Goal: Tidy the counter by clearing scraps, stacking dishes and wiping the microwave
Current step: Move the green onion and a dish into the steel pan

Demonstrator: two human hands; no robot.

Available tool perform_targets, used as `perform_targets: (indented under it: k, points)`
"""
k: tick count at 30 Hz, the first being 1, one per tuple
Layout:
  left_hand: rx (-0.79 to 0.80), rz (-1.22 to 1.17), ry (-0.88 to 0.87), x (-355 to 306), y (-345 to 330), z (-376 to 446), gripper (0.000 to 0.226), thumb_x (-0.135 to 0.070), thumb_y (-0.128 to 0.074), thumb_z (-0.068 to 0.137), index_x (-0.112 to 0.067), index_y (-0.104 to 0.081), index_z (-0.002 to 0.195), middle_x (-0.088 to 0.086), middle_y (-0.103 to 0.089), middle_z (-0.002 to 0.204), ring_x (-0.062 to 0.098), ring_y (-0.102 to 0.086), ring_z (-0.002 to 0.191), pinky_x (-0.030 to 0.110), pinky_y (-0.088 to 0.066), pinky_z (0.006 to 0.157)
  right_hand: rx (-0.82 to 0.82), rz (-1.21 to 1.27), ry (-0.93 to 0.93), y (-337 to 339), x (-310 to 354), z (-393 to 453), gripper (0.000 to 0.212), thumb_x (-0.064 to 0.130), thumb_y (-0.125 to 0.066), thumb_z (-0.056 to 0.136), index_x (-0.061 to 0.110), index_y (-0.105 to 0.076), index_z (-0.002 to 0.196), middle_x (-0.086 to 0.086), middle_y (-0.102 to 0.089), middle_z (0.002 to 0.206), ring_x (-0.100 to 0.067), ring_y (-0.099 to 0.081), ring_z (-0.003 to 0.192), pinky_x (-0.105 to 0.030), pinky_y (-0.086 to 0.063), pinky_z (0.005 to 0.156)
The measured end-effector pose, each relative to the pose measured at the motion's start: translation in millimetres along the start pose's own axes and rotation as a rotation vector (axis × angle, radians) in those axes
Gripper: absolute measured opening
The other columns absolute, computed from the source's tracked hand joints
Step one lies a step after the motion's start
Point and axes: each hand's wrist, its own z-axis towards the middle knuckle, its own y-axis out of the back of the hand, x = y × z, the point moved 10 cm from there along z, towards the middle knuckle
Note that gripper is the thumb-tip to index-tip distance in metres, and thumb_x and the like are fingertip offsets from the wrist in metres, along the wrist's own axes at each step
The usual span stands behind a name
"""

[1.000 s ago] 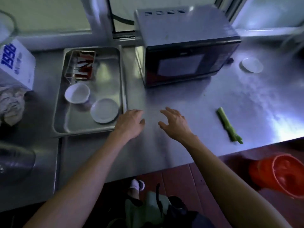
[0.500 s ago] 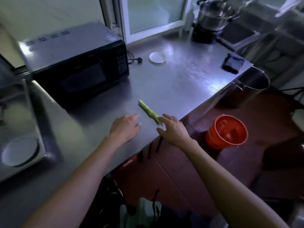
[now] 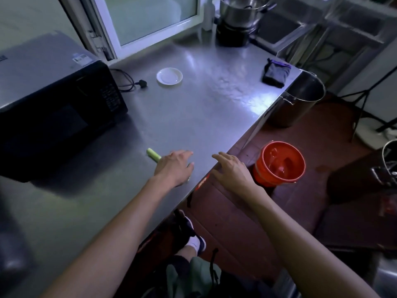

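Both hands hover low over the near edge of the steel counter (image 3: 193,117). Left hand (image 3: 174,166) lies palm down with fingers loosely extended, gripping nothing that can be seen; right hand (image 3: 232,171) is likewise relaxed and empty, spread above the counter's edge. Green vegetable scrap (image 3: 153,154) lies on the counter just left of the left hand, its long axis running from far-left to near-right, and its near end disappears under the back of that hand. Whether the left fingers touch the hidden part cannot be told. Left hand is plainly the nearer; right hand stands well apart from the scrap, on the side of the orange bucket (image 3: 279,164), which sits on the floor below the counter edge. Judged from this layout, the scrap would be taken or swept rightward toward the bucket. Microwave (image 3: 53,100) stands at the left, its far-left side cut off by the frame. White saucer (image 3: 169,76) and dark cloth (image 3: 276,73) rest far back on the counter, well apart from both hands.
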Motion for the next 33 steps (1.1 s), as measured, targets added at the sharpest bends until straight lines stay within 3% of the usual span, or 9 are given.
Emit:
perform_targets:
  k: [10,25,33]
  points:
    - [0.006,-0.073,0.064,36,28,114,0.046,-0.041,-0.046,0.098,-0.025,-0.049,0.141,0.0,-0.055,0.141,0.025,-0.051,0.127,0.039,-0.044,0.102,0.054,-0.046,0.047,23,2,125,0.055,0.039,-0.058,0.095,0.026,-0.043,0.147,0.002,-0.046,0.148,-0.027,-0.043,0.134,-0.045,-0.04,0.104]
    - [-0.073,-0.113,0.237,115,49,187,0.049,-0.04,-0.05,0.098,-0.022,-0.048,0.143,-0.002,-0.05,0.146,0.022,-0.041,0.135,0.042,-0.037,0.109,0.174,-0.087,0.243,13,65,275,0.059,0.041,-0.056,0.096,0.025,-0.037,0.149,0.001,-0.041,0.152,-0.026,-0.034,0.14,-0.045,-0.034,0.108]
    - [-0.075,-0.09,0.432,158,70,257,0.05,-0.039,-0.05,0.094,-0.022,-0.048,0.141,0.002,-0.052,0.143,0.027,-0.045,0.132,0.044,-0.039,0.104,0.21,-0.118,0.359,11,77,398,0.058,0.038,-0.056,0.096,0.023,-0.038,0.148,-0.003,-0.041,0.151,-0.029,-0.034,0.139,-0.046,-0.035,0.107]
